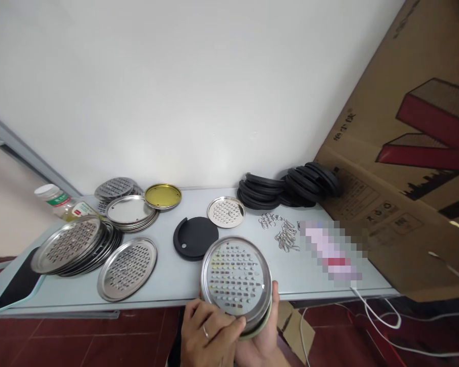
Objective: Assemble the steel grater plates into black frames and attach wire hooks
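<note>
A round metal grater disc (237, 278), on top of what looks like a small stack of discs, is held tilted toward me just past the table's front edge. My left hand (210, 331), a ring on one finger, closes on the stack's near left rim with its thumb along the front edge. From below and the right, my right hand (263, 339) cups the stack; most of its fingers are hidden underneath. Just behind lies a flat black round holder (197, 237) with a raised partial rim. Beyond it, another grater disc (226, 212) rests flat.
To the left are a single grater disc (128, 269), stacked graters (69, 244), plain metal discs (132, 210), a gold lid (162, 196) and a jar (57, 199). Rightward lie black rings (260, 191), metal clips (286, 235), a pixelated item (327, 250) and a cardboard box (386, 204).
</note>
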A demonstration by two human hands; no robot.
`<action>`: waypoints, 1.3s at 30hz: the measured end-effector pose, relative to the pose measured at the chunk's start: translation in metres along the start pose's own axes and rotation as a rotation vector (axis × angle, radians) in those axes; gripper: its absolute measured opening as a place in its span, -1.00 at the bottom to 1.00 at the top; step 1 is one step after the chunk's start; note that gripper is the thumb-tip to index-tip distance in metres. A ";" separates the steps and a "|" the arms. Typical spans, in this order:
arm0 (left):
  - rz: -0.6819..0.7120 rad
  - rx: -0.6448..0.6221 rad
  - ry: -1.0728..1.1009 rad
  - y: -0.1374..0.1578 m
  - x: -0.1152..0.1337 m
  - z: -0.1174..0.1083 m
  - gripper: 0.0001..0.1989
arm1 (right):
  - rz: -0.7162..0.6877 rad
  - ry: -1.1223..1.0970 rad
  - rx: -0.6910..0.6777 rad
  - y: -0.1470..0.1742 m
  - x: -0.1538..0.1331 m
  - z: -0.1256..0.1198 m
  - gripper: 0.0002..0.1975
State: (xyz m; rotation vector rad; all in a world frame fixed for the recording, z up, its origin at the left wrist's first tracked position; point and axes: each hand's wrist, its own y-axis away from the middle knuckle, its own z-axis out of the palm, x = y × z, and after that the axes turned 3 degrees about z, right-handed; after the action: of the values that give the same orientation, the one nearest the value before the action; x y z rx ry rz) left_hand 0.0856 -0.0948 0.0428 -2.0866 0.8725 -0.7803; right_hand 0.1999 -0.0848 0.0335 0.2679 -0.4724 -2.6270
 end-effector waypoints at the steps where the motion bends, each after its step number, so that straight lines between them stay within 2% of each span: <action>1: -0.004 -0.033 0.005 0.001 0.000 -0.002 -0.72 | 0.002 0.013 -0.001 0.000 0.000 -0.001 -0.17; 4: 0.006 -0.101 0.002 0.001 -0.001 -0.007 -0.70 | -0.026 0.068 -0.001 0.001 -0.002 -0.001 -0.17; 10: 0.033 -0.159 -0.014 0.004 -0.002 -0.008 -0.68 | -0.088 0.150 -0.026 0.002 -0.005 0.005 -0.16; 19: -0.125 -0.066 0.090 0.017 0.006 0.004 -0.76 | -0.037 0.119 0.006 0.001 0.000 -0.003 -0.20; 23: -0.187 0.001 0.203 0.022 0.001 -0.007 -0.78 | -0.084 0.160 0.010 0.005 -0.002 -0.008 -0.29; 25: -0.311 0.095 0.187 0.019 -0.008 -0.018 -0.72 | -0.098 0.188 -0.004 0.011 -0.003 -0.012 -0.30; 27: -0.576 0.173 0.171 0.015 -0.020 -0.027 -0.62 | -0.083 0.211 -0.019 0.016 -0.003 -0.018 -0.32; 29: -0.889 0.140 0.307 0.011 -0.031 -0.032 -0.58 | -0.051 0.246 -0.028 0.018 0.001 -0.023 -0.38; 31: -1.116 0.086 0.481 0.012 -0.040 -0.032 -0.53 | -0.055 0.320 0.002 0.016 0.004 -0.026 -0.46; 33: -1.246 0.128 0.573 0.018 -0.044 -0.031 -0.51 | -0.156 0.480 0.049 0.012 0.005 -0.025 -0.53; 37: -1.380 0.350 0.720 0.034 -0.039 -0.029 -0.48 | -0.519 0.950 0.067 0.009 0.002 -0.020 -0.59; 39: -1.424 0.472 0.754 0.036 -0.035 -0.028 -0.47 | -0.679 1.056 0.129 0.015 0.003 -0.016 -0.60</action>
State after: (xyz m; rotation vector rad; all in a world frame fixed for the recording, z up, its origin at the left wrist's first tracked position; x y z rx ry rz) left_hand 0.0328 -0.0969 0.0205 -1.7007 -0.6677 -2.2818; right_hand 0.2074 -0.1029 0.0238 1.9902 -0.1697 -2.5278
